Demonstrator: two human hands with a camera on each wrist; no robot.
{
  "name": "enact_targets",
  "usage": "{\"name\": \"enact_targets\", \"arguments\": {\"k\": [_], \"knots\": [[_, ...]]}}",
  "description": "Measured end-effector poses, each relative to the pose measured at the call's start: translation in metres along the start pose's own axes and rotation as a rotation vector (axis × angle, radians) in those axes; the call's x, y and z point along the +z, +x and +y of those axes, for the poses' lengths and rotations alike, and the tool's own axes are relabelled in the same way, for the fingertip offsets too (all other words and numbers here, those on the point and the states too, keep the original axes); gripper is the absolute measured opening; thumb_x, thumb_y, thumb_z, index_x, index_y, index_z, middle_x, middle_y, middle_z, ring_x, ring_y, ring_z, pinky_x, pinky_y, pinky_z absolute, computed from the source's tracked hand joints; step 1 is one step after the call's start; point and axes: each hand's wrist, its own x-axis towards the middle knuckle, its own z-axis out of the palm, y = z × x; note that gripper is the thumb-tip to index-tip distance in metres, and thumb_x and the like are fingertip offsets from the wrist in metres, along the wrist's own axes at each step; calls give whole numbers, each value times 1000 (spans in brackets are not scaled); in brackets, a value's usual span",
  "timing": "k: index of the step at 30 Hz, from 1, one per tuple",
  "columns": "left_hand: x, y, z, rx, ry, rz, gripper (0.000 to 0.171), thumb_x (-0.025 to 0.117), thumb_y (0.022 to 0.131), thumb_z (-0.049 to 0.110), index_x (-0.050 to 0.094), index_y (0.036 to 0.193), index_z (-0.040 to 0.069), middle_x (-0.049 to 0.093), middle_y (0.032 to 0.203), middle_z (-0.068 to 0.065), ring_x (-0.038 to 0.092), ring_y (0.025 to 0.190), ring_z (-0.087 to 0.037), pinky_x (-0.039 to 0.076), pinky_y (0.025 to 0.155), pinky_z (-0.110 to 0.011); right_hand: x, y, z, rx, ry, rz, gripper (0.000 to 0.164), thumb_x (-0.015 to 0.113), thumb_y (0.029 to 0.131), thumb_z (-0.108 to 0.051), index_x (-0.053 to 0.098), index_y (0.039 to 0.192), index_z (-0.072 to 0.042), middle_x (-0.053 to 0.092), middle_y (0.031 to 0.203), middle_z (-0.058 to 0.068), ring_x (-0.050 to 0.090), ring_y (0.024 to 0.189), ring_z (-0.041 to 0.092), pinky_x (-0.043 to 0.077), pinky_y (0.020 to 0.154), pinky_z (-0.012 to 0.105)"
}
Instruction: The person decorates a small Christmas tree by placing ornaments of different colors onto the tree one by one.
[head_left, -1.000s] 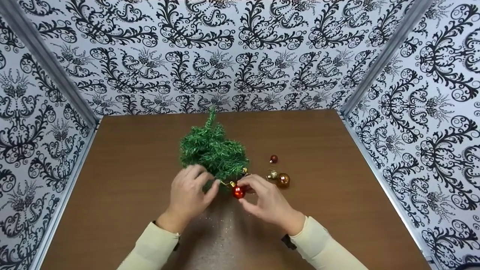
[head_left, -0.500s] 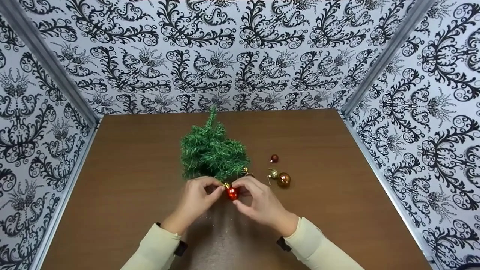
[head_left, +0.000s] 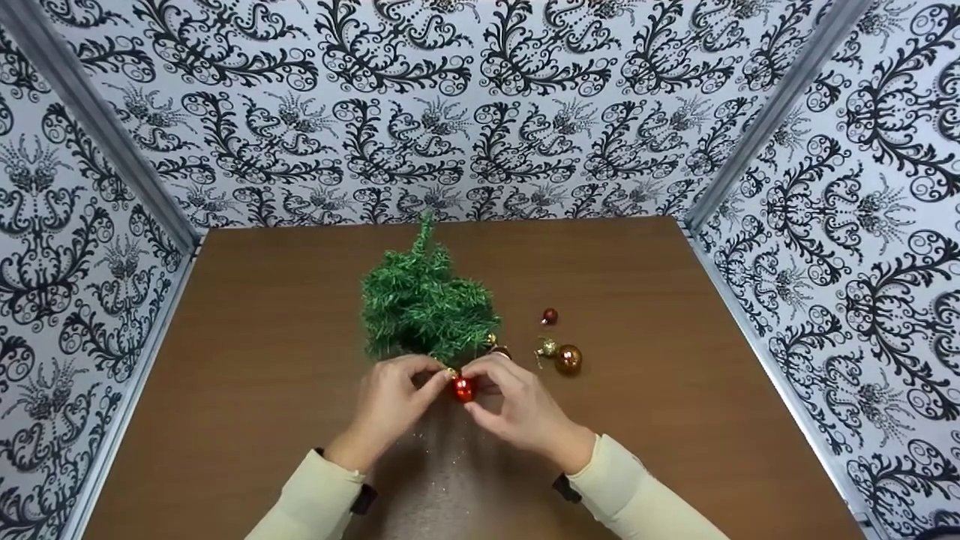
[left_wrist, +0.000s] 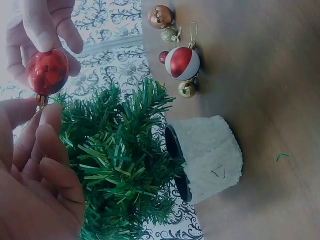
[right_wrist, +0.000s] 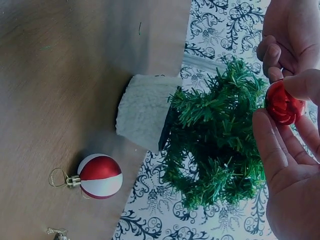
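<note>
**Pinching one red bauble, two hands met before a small green tree**

The left hand pinched the gold cap of the red bauble between thumb and fingertips. The right hand gripped the ball itself, thumb on one side and fingers on the other. The bauble was raised off the table, on the near side of the tree.

Two pale sleeves covered the forearms, with two dark bands at the wrists.

One container was in view: a white, fuzzy-sided pot with a dark rim. The single tree rose from its mouth, and foliage hid the pot's inside.

Five more baubles lay to the right of the tree: one red-and-white ball, one plain gold ball just beside it, one copper ball next to one glittery gold ball, and one small red ball farther back. A green sliver lay near the pot.

Three walls of black scrollwork on white enclosed the table, with two grey posts at the corners.
</note>
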Motion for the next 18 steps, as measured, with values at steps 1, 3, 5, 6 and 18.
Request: {"name": "enact_targets", "arguments": {"k": [1, 3, 5, 6, 18], "knots": [[0, 0, 0, -3, -5, 1, 8, 78, 87, 27, 78, 88, 19, 73, 87, 8, 66, 74, -6, 53, 63, -32, 0, -1, 1, 3, -6, 0, 38, 76, 84, -7, 61, 119, -6, 61, 117, 1, 61, 105, 12, 56, 79, 25], [-2, 1, -1, -18, -16, -4, 5, 78, 87, 25, 77, 87, 20, 72, 85, 9, 62, 67, -4, 51, 60, -29, 1, -2, 3, 12, -22, -3, 38, 76, 84, -8, 61, 118, -7, 61, 117, 0, 60, 105, 11, 55, 80, 23], [-4, 1, -1, -41, -34, -22, 3, 77, 87, 22, 75, 86, 21, 70, 83, 10, 55, 59, -3, 47, 55, -27, 2, -3, 5, 18, -48, -11, 38, 76, 84, -8, 61, 118, -7, 61, 117, 0, 60, 106, 11, 54, 82, 22], [-5, 2, 0, -53, -44, -36, 4, 77, 88, 21, 74, 85, 22, 69, 81, 11, 51, 56, -3, 45, 53, -26, 2, -4, 6, 22, -58, -17, 38, 75, 84, -9, 61, 119, -7, 61, 117, 0, 59, 106, 11, 53, 82, 22], [-11, 6, 3, -64, -117, -197, 10, 72, 92, 18, 67, 86, 23, 62, 79, 15, 50, 59, -4, 45, 55, -25, 13, 2, 7, 58, -185, 21, 35, 73, 90, -22, 64, 123, -15, 62, 120, -5, 60, 104, 8, 53, 80, 26]]}}
